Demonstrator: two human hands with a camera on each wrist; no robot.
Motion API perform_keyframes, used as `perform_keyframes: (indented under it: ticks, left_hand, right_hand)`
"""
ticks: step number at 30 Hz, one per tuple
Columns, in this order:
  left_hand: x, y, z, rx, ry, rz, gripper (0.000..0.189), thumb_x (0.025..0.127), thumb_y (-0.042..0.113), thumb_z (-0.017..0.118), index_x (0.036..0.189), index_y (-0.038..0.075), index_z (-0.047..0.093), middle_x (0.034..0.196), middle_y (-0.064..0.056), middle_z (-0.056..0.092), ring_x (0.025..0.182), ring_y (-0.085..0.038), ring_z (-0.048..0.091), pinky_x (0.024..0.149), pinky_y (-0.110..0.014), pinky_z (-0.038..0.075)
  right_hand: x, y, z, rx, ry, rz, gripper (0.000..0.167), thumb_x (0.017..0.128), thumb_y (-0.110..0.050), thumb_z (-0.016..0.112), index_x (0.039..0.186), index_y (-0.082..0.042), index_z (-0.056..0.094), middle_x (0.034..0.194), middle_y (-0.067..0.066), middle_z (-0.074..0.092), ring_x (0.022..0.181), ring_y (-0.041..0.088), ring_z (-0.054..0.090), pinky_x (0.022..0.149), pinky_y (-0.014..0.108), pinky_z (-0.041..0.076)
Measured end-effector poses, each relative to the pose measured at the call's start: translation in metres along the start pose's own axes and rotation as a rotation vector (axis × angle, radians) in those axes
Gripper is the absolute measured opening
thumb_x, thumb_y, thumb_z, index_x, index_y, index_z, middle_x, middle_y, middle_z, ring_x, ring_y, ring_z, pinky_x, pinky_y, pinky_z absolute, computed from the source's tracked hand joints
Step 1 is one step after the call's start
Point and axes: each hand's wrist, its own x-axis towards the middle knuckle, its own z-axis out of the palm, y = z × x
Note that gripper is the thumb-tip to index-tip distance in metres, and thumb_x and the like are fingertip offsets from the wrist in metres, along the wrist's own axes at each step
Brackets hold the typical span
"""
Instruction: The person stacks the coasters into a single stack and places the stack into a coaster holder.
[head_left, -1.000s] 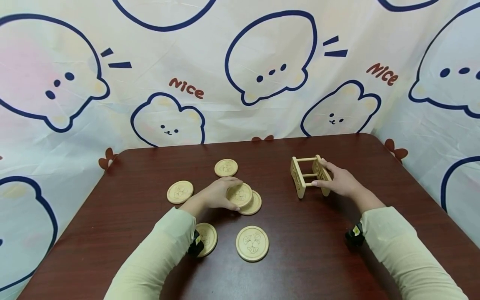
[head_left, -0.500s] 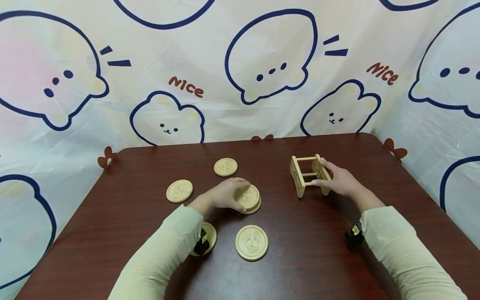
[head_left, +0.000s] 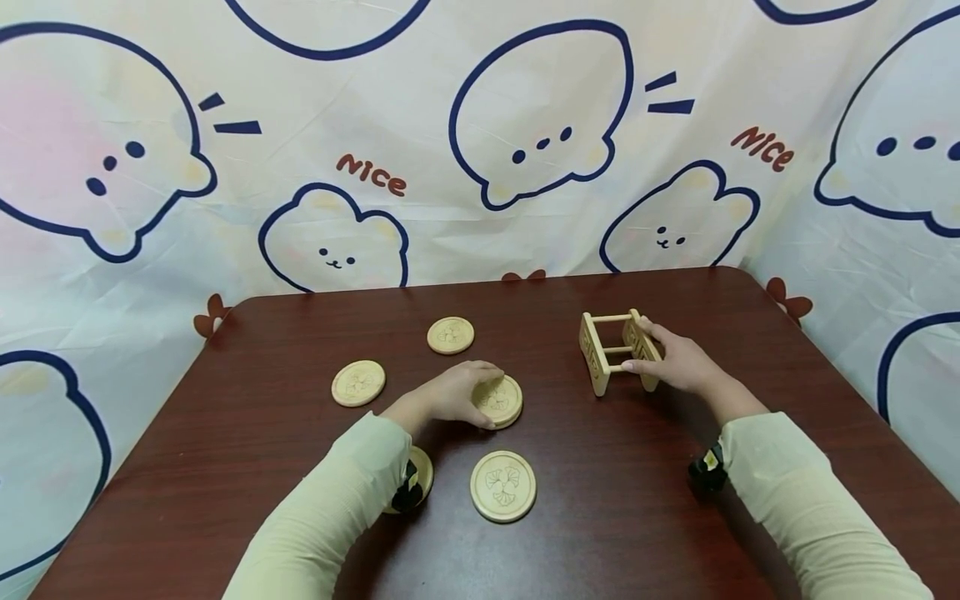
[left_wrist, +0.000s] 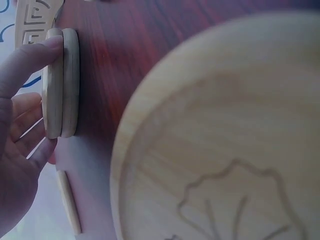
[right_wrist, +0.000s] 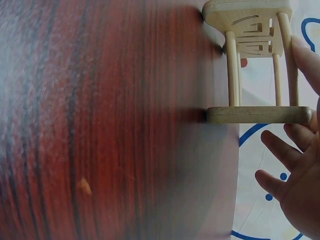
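Observation:
My left hand (head_left: 452, 393) holds a round wooden coaster (head_left: 502, 398) by its edges, thumb on the near side and fingers on the far side. In the left wrist view that coaster (left_wrist: 52, 95) lies flush on a second coaster (left_wrist: 71, 85), the two nearly lined up. On the right, my right hand (head_left: 681, 363) grips a small wooden coaster rack (head_left: 595, 357) by its right side panel. The rack, two cut-out panels (right_wrist: 257, 115) joined by dowels, stands upright on the table. Thin leaf lines are engraved on the coasters.
Loose coasters lie around the pair: one (head_left: 451, 335) behind, one (head_left: 358, 383) to the left, one (head_left: 503, 487) in front. Another coaster (head_left: 425, 479) is partly hidden under my left wrist. The dark wooden table (head_left: 600, 500) meets a printed cloth backdrop (head_left: 480, 242).
My left hand has shifted right with its coaster and lowered it squarely over the one beneath, which earlier stuck out to the right. The right hand and rack have stayed put.

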Motion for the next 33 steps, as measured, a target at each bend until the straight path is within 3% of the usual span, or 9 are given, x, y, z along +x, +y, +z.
perform_keyframes:
  ticks: [12, 27, 33]
  left_hand:
    - [-0.001, 0.0, 0.0, -0.011, -0.007, -0.016, 0.076, 0.063, 0.028, 0.075, 0.125, -0.001, 0.043, 0.124, -0.011, 0.043, 0.115, -0.024, 0.036, 0.095, -0.033, 0.028]
    - [-0.003, -0.001, -0.004, -0.025, -0.006, 0.008, 0.08, 0.062, 0.033, 0.076, 0.124, -0.004, 0.042, 0.124, -0.013, 0.043, 0.116, -0.024, 0.035, 0.096, -0.033, 0.027]
    - [-0.008, -0.004, -0.01, -0.054, 0.006, -0.042, 0.08, 0.066, 0.036, 0.073, 0.127, -0.002, 0.039, 0.127, -0.012, 0.04, 0.118, -0.022, 0.033, 0.096, -0.033, 0.027]
  right_hand:
    - [0.0, -0.001, 0.0, 0.003, 0.0, 0.009, 0.093, 0.071, -0.057, 0.057, 0.139, -0.01, 0.014, 0.135, 0.027, 0.021, 0.114, 0.042, 0.032, 0.086, 0.054, 0.031]
    - [0.001, -0.002, 0.0, 0.007, -0.004, 0.01, 0.093, 0.071, -0.057, 0.057, 0.139, -0.01, 0.013, 0.134, 0.028, 0.021, 0.113, 0.043, 0.032, 0.085, 0.054, 0.032]
    - [-0.001, -0.003, 0.0, 0.001, -0.006, 0.018, 0.094, 0.071, -0.058, 0.057, 0.139, -0.009, 0.013, 0.133, 0.029, 0.023, 0.113, 0.042, 0.033, 0.085, 0.054, 0.032]
